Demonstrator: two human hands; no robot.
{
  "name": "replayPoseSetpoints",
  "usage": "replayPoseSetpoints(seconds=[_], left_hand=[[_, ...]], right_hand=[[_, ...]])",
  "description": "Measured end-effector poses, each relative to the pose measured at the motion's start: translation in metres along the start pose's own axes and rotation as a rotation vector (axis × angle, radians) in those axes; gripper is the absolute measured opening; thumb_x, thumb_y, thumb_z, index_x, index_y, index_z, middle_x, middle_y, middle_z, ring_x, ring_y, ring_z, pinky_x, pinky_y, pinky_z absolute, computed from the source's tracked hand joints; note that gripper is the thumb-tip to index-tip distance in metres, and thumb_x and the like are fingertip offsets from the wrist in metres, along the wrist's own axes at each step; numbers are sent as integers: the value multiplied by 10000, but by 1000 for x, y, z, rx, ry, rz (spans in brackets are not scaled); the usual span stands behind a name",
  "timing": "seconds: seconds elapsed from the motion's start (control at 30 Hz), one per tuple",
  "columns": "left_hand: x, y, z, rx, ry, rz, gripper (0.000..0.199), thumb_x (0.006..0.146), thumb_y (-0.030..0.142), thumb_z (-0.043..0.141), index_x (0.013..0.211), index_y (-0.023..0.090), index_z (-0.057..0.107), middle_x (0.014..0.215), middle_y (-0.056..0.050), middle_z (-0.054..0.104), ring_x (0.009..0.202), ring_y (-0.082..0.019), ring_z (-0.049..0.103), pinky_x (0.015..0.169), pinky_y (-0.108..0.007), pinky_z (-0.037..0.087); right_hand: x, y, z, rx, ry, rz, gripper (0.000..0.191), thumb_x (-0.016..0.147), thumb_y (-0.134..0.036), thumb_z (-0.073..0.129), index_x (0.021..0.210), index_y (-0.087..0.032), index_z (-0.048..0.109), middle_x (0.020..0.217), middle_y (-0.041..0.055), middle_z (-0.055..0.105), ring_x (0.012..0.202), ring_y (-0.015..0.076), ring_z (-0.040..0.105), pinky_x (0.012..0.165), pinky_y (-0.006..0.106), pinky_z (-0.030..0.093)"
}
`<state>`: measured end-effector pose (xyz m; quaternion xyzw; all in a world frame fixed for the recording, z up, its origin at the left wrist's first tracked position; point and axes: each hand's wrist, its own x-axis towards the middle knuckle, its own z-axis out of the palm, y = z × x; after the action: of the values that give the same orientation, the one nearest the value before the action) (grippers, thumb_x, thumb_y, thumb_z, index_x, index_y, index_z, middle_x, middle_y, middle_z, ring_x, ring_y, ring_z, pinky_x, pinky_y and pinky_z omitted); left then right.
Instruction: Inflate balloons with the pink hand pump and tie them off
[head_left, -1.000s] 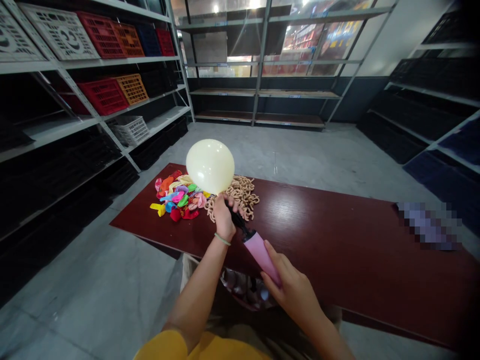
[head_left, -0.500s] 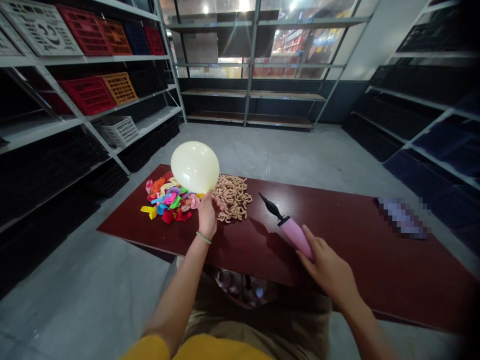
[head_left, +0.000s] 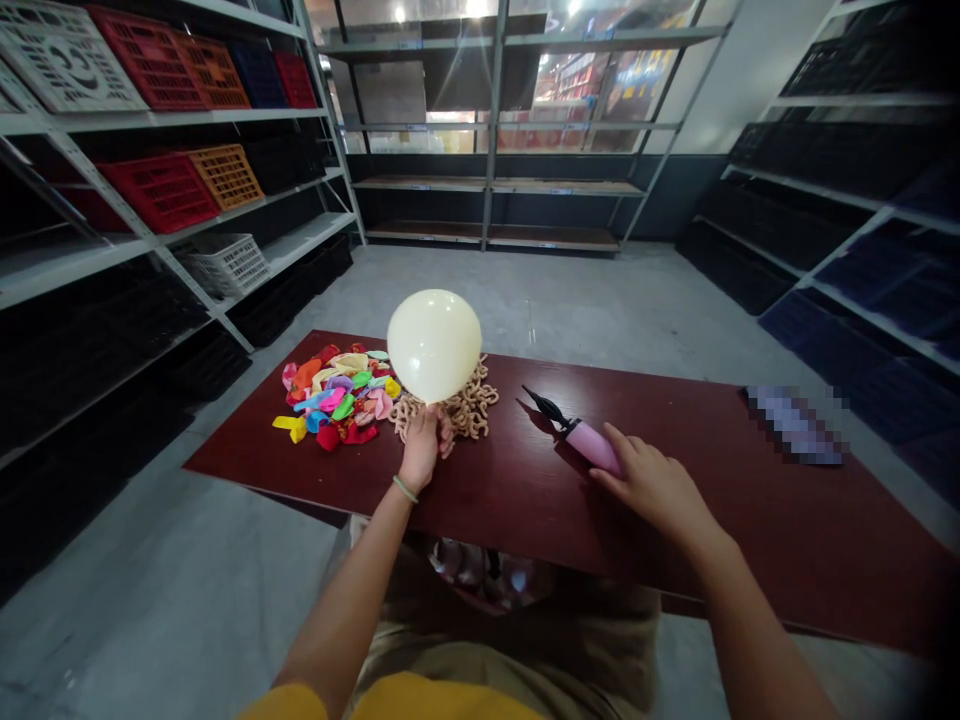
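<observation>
A cream-coloured inflated balloon [head_left: 433,346] stands upright above the counter, its neck pinched shut in the closed fingers of the left hand [head_left: 421,450], which is the only thing holding it up. A thin bracelet [head_left: 405,489] circles that wrist. The balloon's underside hangs just over a heap of tan linked loops [head_left: 450,412], and just left of those lies a bright pile of uninflated balloons [head_left: 334,398] in mixed colours.

The right hand [head_left: 652,488] is open, palm down, gripping nothing, its fingers [head_left: 611,435] loosely spread and reaching to the lower end of a pink hand pump [head_left: 592,447]. The pump lies on the dark red wooden counter [head_left: 810,540], its black nozzle [head_left: 547,408] pointing away to the left.

Farther right sits a pixelated object [head_left: 795,425], too blurred to name. Beyond the counter stand metal shelves [head_left: 172,118] holding red, orange and white crates [head_left: 157,195].
</observation>
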<state>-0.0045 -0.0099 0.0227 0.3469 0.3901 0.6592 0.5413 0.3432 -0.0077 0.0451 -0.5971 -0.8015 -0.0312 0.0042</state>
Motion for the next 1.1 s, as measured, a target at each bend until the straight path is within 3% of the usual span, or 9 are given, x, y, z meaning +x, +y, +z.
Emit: replayPoseSetpoints(seconds=[0.47, 0.6, 0.7, 0.77, 0.87, 1.0, 1.1], left_hand=[[-2, 1, -16, -39, 67, -63, 347, 884, 499, 583, 781, 208, 426, 543, 78, 426, 362, -52, 338, 329, -154, 278], [-1, 0, -16, -69, 84, -62, 334, 887, 475, 592, 772, 204, 434, 536, 79, 413, 353, -44, 316, 326, -149, 258], [-1, 0, -15, -89, 124, -28, 347, 886, 478, 597, 755, 203, 431, 508, 88, 375, 343, -41, 274, 320, -148, 222], [-2, 0, -16, -86, 146, 1, 352, 890, 477, 592, 744, 203, 427, 494, 91, 362, 340, -41, 262, 321, -149, 213], [-2, -1, -17, -79, 154, 23, 343, 896, 470, 585, 749, 203, 428, 489, 92, 366, 340, -43, 269, 322, -153, 216], [-2, -3, -20, -99, 168, 20, 329, 893, 464, 587, 764, 200, 440, 496, 90, 387, 341, -44, 290, 323, -157, 232], [-1, -4, -22, -100, 164, 17, 332, 887, 468, 592, 767, 197, 442, 512, 88, 399, 349, -44, 311, 327, -158, 255]], right_hand=[[21, -9, 2, 122, -8, 57, 736, 883, -604, 492, 1491, -216, 344, 1316, 163, 589, 1067, 325, 624, 799, 412, 507], [25, -15, 0, 110, 78, 12, 713, 888, -577, 523, 1458, -168, 398, 1334, 172, 576, 1147, 334, 572, 884, 436, 491], [34, -39, -3, 125, 259, -64, 605, 923, -496, 515, 1403, -131, 470, 1362, 188, 550, 1273, 352, 462, 1004, 482, 419], [44, -64, -5, 202, 337, -147, 471, 968, -391, 459, 1368, -147, 510, 1332, 166, 577, 1263, 319, 472, 1039, 477, 387], [66, -108, -3, 369, 270, -306, 365, 1009, -296, 367, 1277, -180, 588, 1158, 108, 676, 1081, 249, 579, 981, 408, 427], [102, -155, 10, 465, 273, -277, 304, 1002, -270, 407, 1192, -198, 633, 1099, 79, 689, 1010, 228, 592, 907, 351, 448], [124, -174, 22, 501, 299, -240, 248, 978, -260, 462, 1112, -195, 661, 1076, 87, 679, 991, 231, 586, 855, 333, 451]])
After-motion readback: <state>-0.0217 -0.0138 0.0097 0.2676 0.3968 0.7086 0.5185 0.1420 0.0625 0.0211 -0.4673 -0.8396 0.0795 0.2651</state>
